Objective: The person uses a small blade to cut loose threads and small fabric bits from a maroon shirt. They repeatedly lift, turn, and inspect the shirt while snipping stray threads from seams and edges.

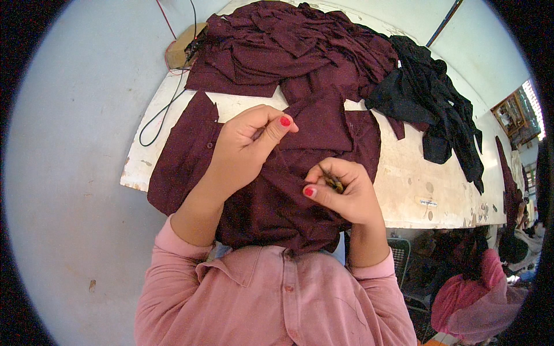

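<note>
A dark maroon garment (271,207) with buttons lies over the near table edge and hangs down against my front. Above it my left hand (245,144) is raised, thumb and forefinger pinched together; whatever is between them is too fine to make out. To the right and a little lower, my right hand (346,190) curls around small thread snips (333,183), dark with a yellowish part, mostly hidden in the palm. Its thumb and forefinger are close to a fold of the maroon cloth.
A large heap of maroon garments (294,46) covers the far table, with black cloth (427,98) to its right. A brown box (186,46) and dark cable (156,124) are at the left. The pale table (450,196) is worn. A person in pink (473,300) is at the lower right.
</note>
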The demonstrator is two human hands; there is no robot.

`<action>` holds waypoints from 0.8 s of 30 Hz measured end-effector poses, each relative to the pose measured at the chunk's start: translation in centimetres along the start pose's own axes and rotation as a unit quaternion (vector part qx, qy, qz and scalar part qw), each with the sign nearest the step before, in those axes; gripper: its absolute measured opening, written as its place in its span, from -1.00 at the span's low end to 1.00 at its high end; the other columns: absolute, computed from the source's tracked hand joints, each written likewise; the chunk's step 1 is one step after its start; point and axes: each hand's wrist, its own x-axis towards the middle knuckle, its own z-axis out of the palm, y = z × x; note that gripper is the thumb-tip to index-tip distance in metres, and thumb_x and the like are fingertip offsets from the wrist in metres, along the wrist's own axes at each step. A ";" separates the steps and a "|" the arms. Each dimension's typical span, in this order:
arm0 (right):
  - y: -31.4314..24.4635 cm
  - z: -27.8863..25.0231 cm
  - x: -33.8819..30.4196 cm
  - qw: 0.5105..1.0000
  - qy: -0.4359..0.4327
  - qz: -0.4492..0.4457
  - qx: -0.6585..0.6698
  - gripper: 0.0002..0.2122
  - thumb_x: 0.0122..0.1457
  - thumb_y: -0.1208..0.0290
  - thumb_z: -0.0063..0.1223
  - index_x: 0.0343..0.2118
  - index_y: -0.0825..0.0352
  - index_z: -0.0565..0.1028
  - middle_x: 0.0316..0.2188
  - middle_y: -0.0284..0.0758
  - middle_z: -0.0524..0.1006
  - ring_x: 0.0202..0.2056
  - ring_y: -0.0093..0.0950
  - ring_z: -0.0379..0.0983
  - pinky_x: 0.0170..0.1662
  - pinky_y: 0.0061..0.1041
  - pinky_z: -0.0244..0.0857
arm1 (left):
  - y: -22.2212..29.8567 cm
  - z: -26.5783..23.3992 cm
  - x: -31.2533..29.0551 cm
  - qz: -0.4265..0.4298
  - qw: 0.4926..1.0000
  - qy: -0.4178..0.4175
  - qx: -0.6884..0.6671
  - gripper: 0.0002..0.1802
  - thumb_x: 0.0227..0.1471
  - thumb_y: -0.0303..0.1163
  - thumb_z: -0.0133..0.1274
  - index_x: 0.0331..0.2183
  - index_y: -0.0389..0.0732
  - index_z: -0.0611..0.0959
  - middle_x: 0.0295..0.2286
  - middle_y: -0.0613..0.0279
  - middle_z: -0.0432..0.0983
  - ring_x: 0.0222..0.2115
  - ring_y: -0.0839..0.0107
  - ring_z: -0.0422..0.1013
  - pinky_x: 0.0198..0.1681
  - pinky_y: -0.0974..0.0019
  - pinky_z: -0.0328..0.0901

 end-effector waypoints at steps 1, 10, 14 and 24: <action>-0.1 -0.1 -0.1 0.999 0.003 -0.008 0.031 -0.89 0.02 0.49 0.24 -0.42 0.32 0.52 -0.61 -0.61 0.40 -0.56 -0.82 0.20 -0.51 -0.77 0.05 | -0.1 0.1 -0.1 -0.035 0.999 -0.016 -0.036 -0.74 0.17 -0.32 -0.01 -0.44 -0.30 0.60 -0.54 0.34 0.41 -0.49 0.62 0.29 -0.37 0.52 0.21; 0.6 -0.7 -0.3 0.999 0.041 -0.028 0.022 -0.90 0.01 0.53 0.24 -0.42 0.32 0.53 -0.61 -0.60 0.39 -0.56 -0.81 0.21 -0.50 -0.77 0.05 | -0.2 -0.4 -0.5 -0.073 0.966 -0.245 -0.037 -0.85 -0.01 -0.37 0.20 -0.41 -0.25 0.63 -0.52 0.40 0.40 -0.50 0.67 0.27 -0.47 0.54 0.14; 0.6 -0.8 -0.1 0.998 0.051 -0.021 0.014 -0.90 0.01 0.51 0.23 -0.42 0.32 0.51 -0.61 -0.60 0.38 -0.55 -0.81 0.21 -0.50 -0.76 0.05 | -1.0 -0.1 -0.5 0.043 0.973 -0.227 0.004 -0.90 -0.07 -0.46 0.22 -0.43 -0.24 0.65 -0.45 0.34 0.42 -0.43 0.59 0.34 -0.41 0.52 0.19; 0.7 -1.2 0.0 0.997 0.073 -0.005 0.007 -0.89 0.03 0.47 0.22 -0.45 0.31 0.48 -0.62 -0.61 0.35 -0.54 -0.81 0.18 -0.50 -0.75 0.04 | -1.4 0.8 -0.3 0.075 0.993 -0.086 0.011 -0.93 -0.02 -0.45 0.17 -0.42 -0.23 0.66 -0.43 0.30 0.42 -0.39 0.53 0.33 -0.30 0.49 0.22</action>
